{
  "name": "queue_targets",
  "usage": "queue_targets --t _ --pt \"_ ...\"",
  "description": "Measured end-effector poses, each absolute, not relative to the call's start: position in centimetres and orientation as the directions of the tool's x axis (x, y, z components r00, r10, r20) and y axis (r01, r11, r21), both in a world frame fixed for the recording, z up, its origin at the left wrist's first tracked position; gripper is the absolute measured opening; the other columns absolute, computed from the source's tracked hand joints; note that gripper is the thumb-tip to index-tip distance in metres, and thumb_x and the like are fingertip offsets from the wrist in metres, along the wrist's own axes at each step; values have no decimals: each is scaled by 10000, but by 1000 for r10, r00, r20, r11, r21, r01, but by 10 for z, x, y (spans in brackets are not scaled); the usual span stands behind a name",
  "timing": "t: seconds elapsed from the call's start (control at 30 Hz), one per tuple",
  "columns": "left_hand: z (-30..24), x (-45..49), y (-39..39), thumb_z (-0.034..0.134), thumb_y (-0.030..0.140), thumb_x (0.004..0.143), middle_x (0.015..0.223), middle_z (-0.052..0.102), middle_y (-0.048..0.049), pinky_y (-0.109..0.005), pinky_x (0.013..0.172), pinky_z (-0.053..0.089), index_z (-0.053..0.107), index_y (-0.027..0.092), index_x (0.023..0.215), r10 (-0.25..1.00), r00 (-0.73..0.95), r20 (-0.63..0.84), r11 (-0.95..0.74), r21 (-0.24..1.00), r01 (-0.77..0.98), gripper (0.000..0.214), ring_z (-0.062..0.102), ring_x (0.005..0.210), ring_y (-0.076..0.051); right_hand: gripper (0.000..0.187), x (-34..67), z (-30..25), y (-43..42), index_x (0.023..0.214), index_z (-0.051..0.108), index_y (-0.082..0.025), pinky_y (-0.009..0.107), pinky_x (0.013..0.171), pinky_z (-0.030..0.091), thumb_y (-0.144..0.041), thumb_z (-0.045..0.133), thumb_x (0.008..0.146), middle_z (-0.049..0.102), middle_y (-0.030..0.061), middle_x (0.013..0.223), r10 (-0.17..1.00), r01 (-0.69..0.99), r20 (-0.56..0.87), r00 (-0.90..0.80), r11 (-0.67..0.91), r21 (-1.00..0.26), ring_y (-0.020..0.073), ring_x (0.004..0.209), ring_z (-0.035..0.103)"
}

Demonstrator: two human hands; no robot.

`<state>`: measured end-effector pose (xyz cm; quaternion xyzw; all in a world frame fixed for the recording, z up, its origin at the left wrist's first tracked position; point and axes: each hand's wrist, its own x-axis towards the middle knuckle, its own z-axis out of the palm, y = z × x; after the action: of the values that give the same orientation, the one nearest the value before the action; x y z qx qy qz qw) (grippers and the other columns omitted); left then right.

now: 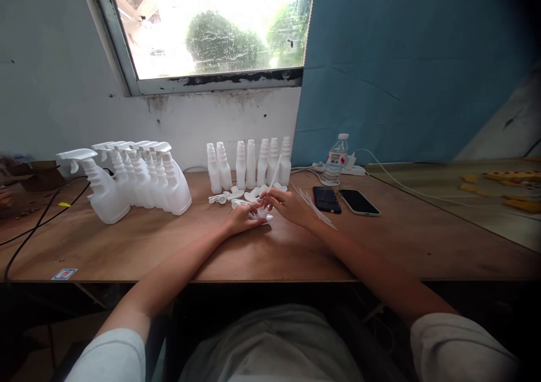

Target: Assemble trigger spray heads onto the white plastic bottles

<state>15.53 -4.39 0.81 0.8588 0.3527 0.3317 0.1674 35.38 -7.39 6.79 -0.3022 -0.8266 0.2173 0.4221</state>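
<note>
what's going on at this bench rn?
A person sits at a wooden table, working with both bare hands. The left hand holds a white spray head low over the wood, while the right hand has a thin white tube at it. Trigger-topped bottles stand to the left; seven bottles without heads stand behind the hands. Loose spray heads lie in front of those, and spare tubes lie to the right.

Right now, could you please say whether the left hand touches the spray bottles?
Apart: the head view shows tabletop between the left hand and the spray bottles.
</note>
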Motion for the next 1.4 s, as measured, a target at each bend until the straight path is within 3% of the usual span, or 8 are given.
queue_targets --t 0.2,0.43,0.57,0.93,1.1,1.27,1.33,1.4 --pt "12 155 -47 642 498 774 763 634 5 -211 626 406 636 176 995 721 535 441 -692 505 517 390 569 671 -115 261 356 64 -72 932 636 -195 262 642 483 -342 422 953 689 47 832 616 426 599 -511 787 -446 139 663 623" --pt "13 156 -47 637 530 767 782 648 -13 -216 647 429 659 179 1092 736 519 435 -677 492 547 479 579 691 -126 314 350 56 -61 750 635 -200 330 750 484 -461 527 888 658 74 960 644 352 608 -464 764 -540 201 860 615" --pt "11 156 -46 632 528 773 795 653 -8 -209 640 423 658 195 1120 729 528 435 -684 486 544 482 585 695 -123 316 348 49 -58 711 592 -195 342 728 469 -452 522 881 639 55 842 672 335 572 -471 736 -589 190 775 582" --pt "12 157 -50 598 549 799 623 601 15 -208 559 365 689 147 861 713 548 438 -697 522 491 418 539 596 -108 369 344 35 -53 627 500 -185 276 606 379 -468 524 862 518 10 646 717 350 525 -458 689 -635 153 641 476" --pt "23 151 -55 584 525 820 685 662 -22 -230 622 407 710 162 820 680 519 519 -732 436 523 385 566 617 -123 409 345 35 -58 700 526 -174 253 590 376 -534 470 887 525 7 682 715 321 494 -495 678 -661 138 641 471" --pt "47 118 -27 468 399 913 850 659 -66 -262 727 450 661 161 888 685 142 715 -594 435 676 308 583 725 -150 409 348 33 -59 742 543 -174 248 576 373 -535 445 907 520 -1 673 708 369 483 -516 692 -620 126 605 452" --pt "56 102 -2 506 325 892 1011 631 -94 -290 820 459 604 160 1023 642 -116 758 -433 483 761 232 596 884 -186 351 350 31 -58 824 565 -178 252 634 418 -514 492 893 574 12 770 696 359 468 -545 698 -620 131 658 504" --pt "60 88 24 626 289 811 1178 572 -143 -333 959 422 518 129 1170 611 -276 742 -298 539 788 408 535 1115 -244 294 351 28 -57 910 563 -190 263 715 449 -473 594 840 604 23 883 682 362 455 -573 709 -606 144 744 543"
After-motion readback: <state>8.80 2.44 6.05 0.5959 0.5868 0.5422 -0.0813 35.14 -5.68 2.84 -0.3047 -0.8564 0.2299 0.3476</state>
